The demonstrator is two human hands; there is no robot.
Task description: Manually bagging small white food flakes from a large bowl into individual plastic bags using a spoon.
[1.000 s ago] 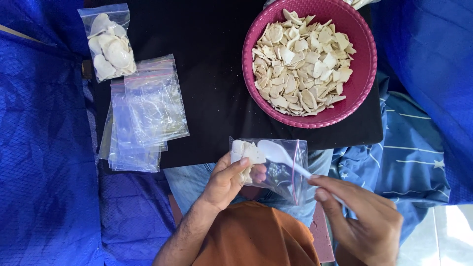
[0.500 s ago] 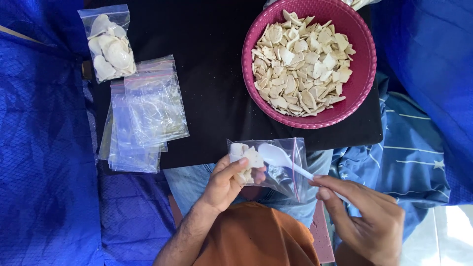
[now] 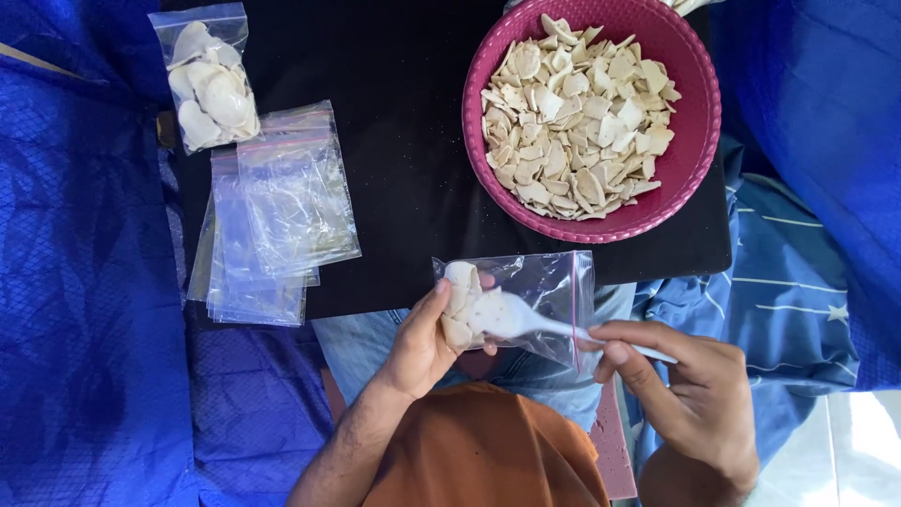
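My left hand (image 3: pixel 424 340) grips the closed end of a small clear zip bag (image 3: pixel 542 291) that holds a few pale chips. My right hand (image 3: pixel 690 396) holds the handle of a white plastic spoon (image 3: pixel 511 317), whose bowl is pushed deep inside the bag against the chips. The bag lies sideways over my lap, its mouth toward my right hand. Above it, a pink bowl (image 3: pixel 694 150) full of pale, flat chips (image 3: pixel 574 117) stands on a black board (image 3: pixel 404 160).
A stack of empty clear zip bags (image 3: pixel 272 221) lies at the board's left. A filled bag of chips (image 3: pixel 208 80) sits at the far left corner. Blue cloth (image 3: pixel 75 282) surrounds the board on both sides.
The spoon has slid further into the bag, toward the left, and my right hand followed it. The bag has flattened out sideways.
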